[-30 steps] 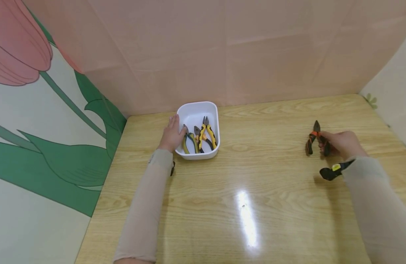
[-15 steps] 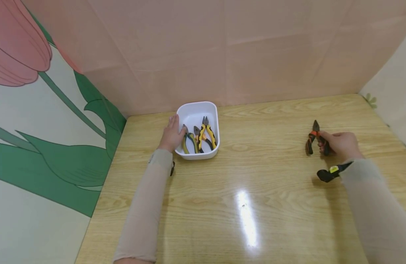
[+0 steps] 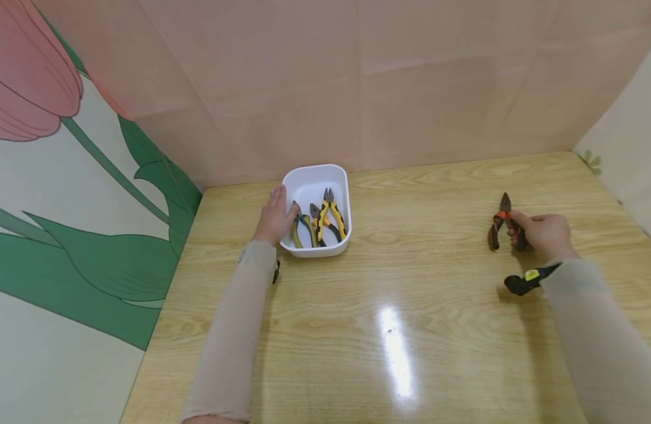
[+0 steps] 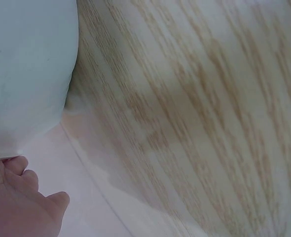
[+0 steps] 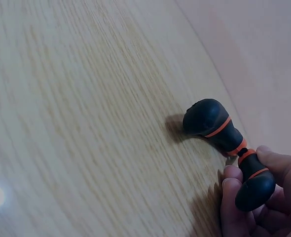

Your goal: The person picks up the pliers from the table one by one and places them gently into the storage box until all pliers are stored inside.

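Broad pale wooden table (image 3: 410, 330), running from the near edge to the pink back wall (image 3: 410, 76), flanked on the left by a panel painted with a tulip (image 3: 66, 194). At far left of the tabletop, a white bin (image 3: 340, 176) loaded with several pliers: yellow-and-black pliers (image 3: 331, 218), an orange-handled pair beside them, a green-handled pair (image 3: 303, 227) nearest the left wall of the bin. Pressed against that left wall, the left hand (image 3: 275, 219), fingers lying fairly straight along the plastic, holding nothing; same contact confirmed from the left wrist view, fingertips (image 4: 17, 168) touching the bin's outer side. Far over on the right, well apart from the bin, the right hand (image 3: 542, 232), thumb and fingers pinched round the black-and-orange pliers (image 3: 502, 224). Long axis of that tool running near to far, steel nose pointing toward the back wall, handles toward the near side and splayed slightly; one handle caught in the fingers, the other handle (image 5: 212, 121) free with its end on the wood. Bin lying to the left of the held tool, across most of the table's width; right hand alone within reach of it. Smallest of all, a black wrist strap with a yellow tag (image 3: 528, 280) just near of the right wrist.
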### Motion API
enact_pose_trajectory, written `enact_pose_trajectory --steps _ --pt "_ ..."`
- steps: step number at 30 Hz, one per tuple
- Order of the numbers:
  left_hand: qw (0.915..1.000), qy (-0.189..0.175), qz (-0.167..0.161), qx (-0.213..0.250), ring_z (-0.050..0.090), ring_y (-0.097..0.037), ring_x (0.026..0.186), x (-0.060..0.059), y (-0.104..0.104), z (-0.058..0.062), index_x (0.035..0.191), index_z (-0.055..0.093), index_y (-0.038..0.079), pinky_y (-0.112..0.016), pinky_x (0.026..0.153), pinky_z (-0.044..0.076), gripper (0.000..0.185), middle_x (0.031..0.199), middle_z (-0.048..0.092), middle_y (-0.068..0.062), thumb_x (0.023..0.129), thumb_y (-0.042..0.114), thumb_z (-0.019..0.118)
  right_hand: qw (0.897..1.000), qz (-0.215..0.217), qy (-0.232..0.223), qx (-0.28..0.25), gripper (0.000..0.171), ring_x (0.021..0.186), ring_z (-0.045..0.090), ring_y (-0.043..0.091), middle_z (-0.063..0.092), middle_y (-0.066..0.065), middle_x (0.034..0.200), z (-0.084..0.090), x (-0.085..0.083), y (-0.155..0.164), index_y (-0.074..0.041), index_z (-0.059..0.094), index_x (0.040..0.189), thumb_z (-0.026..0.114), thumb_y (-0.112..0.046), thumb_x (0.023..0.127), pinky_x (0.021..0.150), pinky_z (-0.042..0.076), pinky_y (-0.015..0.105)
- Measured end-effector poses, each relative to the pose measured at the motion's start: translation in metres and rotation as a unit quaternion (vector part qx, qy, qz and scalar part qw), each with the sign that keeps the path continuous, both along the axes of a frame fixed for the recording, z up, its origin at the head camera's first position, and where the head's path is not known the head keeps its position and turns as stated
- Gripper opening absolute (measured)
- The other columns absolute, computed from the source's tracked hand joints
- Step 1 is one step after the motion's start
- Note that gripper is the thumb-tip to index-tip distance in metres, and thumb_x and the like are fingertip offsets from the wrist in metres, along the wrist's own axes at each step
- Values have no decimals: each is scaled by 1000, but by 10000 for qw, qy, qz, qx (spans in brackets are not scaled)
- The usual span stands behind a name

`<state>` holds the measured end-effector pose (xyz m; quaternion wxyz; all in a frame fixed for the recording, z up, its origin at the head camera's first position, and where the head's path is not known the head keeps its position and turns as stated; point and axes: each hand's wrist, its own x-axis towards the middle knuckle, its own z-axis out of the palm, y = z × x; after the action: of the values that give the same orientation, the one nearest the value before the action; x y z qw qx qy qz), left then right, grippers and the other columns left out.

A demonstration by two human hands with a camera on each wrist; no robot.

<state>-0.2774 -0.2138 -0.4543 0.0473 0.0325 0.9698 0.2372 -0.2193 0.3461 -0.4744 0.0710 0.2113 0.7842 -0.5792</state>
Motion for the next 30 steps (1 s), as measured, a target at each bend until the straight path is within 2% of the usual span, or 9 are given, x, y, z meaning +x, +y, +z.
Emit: enact_pose_trajectory --steps 6,14,22,30 --pt "10000 24 -26 5 -6 -23 156 0 0 -1 163 2 6 -55 125 7 73 170 0 -8 109 41 38 9999 -99 3 -32 38 55 66 10 68 -7 62 -2 2 0 -19 69 71 60 -42 100 53 58 26" --pt "10000 37 -35 14 -5 -23 156 0 -1 -1 163 3 6 -55 125 7 73 170 0 -8 109 41 38 9991 -231 46 -350 37 54 66 10 67 -6 62 -4 1 -1 -20 68 70 61 -40 100 53 58 25" --pt "10000 -13 21 -80 -5 -23 156 0 0 -1 163 3 7 -56 125 7 74 170 0 -8 109 43 38 9882 -393 187 -1470 31 55 64 13 69 3 66 -5 1 -11 -17 73 73 66 -33 98 51 57 28" --pt "9999 -3 6 -150 -6 -22 156 -1 -1 -2 163 2 8 -56 125 6 74 171 0 -7 109 43 37 9899 -337 181 -1363 28 58 65 12 69 2 67 -1 -3 -24 -10 66 86 65 -34 99 53 58 28"
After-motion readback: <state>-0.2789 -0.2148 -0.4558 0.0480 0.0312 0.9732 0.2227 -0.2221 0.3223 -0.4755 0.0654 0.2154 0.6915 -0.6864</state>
